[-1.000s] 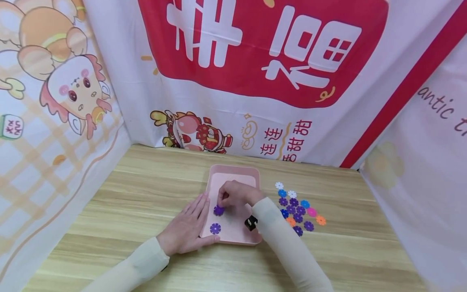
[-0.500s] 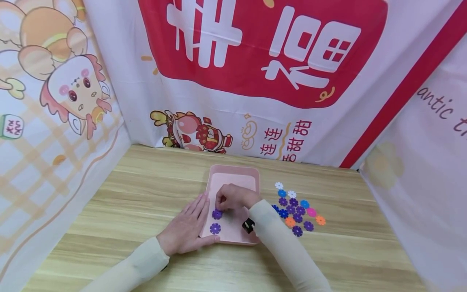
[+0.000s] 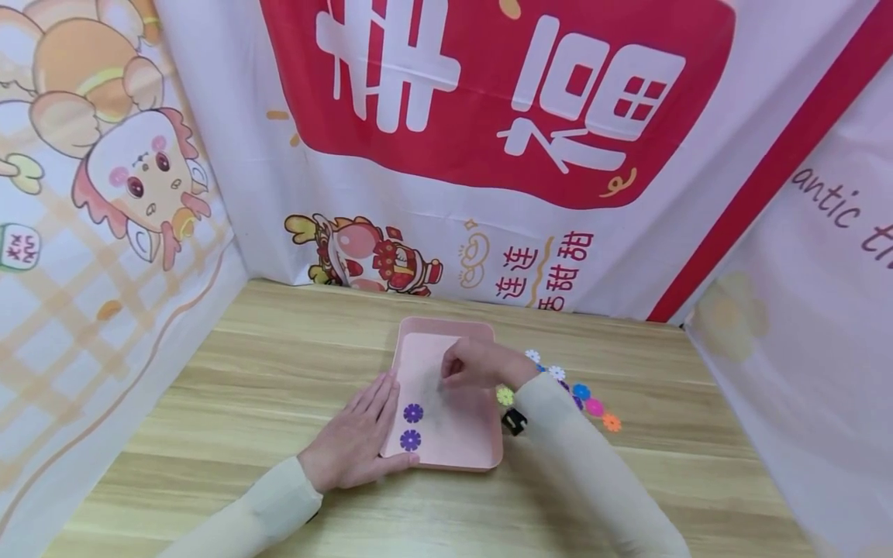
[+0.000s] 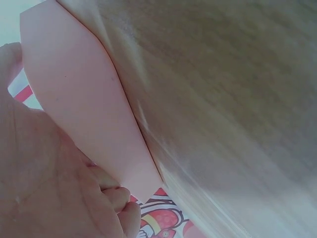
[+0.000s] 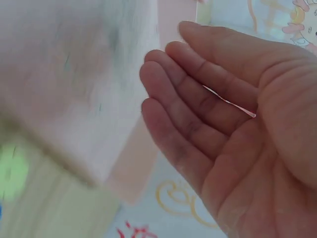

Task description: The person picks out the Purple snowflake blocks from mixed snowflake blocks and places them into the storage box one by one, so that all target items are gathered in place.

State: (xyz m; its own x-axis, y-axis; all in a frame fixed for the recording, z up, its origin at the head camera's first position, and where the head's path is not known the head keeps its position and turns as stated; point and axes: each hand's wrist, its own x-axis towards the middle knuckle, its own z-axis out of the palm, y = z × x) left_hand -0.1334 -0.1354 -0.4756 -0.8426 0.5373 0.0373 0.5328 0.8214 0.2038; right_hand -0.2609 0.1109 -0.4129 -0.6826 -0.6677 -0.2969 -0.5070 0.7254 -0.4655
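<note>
My left hand (image 3: 354,438) rests against the left side of a pink tray (image 3: 456,446), its fingers straight along the rim and the thumb at the near corner. In the left wrist view, the palm and fingers lie by the outer tray wall (image 4: 84,94). Two purple snowflake discs (image 3: 413,413) lie inside, one behind the other near the left wall. Over the tray's right half hovers my right hand (image 3: 481,364), blurred a little. Its fingers (image 5: 173,94) are loosely bent, with nothing between them in the right wrist view.
Right of the tray, several loose snowflake discs lie on the wooden table (image 3: 293,349), including a yellow-green disc (image 3: 505,396), a pink disc (image 3: 594,408) and an orange disc (image 3: 611,421). The right sleeve (image 3: 565,418) hides part of this pile. Printed cloth (image 3: 391,178) walls the table.
My right hand has let go of the second purple disc, now flat behind the first one, and has moved right. The yellow-green disc has come into sight. The left hand keeps its place.
</note>
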